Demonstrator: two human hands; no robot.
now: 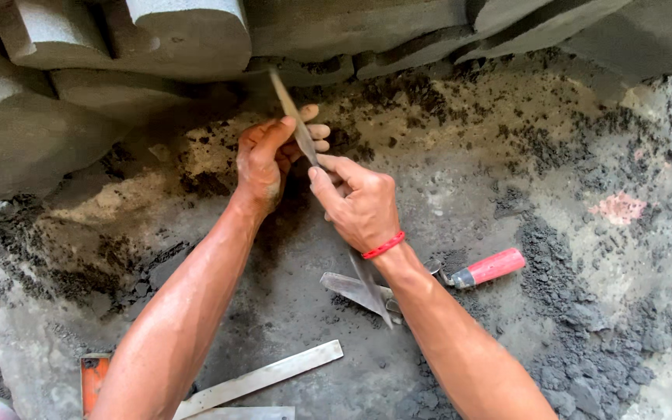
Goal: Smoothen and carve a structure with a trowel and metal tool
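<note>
Both hands meet over the middle of the floor, closed on one thin metal blade [299, 124]. The left hand [262, 159] is curled round it from the left, thumb laid up along the flat of the steel and the fingertips showing past its far edge. The right hand [361, 204], with a red band [383, 246] at its wrist, pinches the same strip lower down between thumb and forefinger, the other fingers folded in. The blade runs slantwise: its upper tip pushes up against the underside of the grey moulded cement edge [196, 35] at the far side, and its lower, pointed end comes out below the right wrist, near the viewer. Just right of that point lies a trowel [429, 278] with a red handle, flat on the ground, its steel partly hidden behind the right forearm. Nearer and to the left, a long flat metal straightedge [262, 378] lies at a slant, and beside the left forearm an orange tool [92, 377] shows only in part. The floor [507, 155] all about is rough and grey, strewn with dark crumbs of mortar, which heap thickest at the right; one pinkish patch [620, 208] shows at the far right.
</note>
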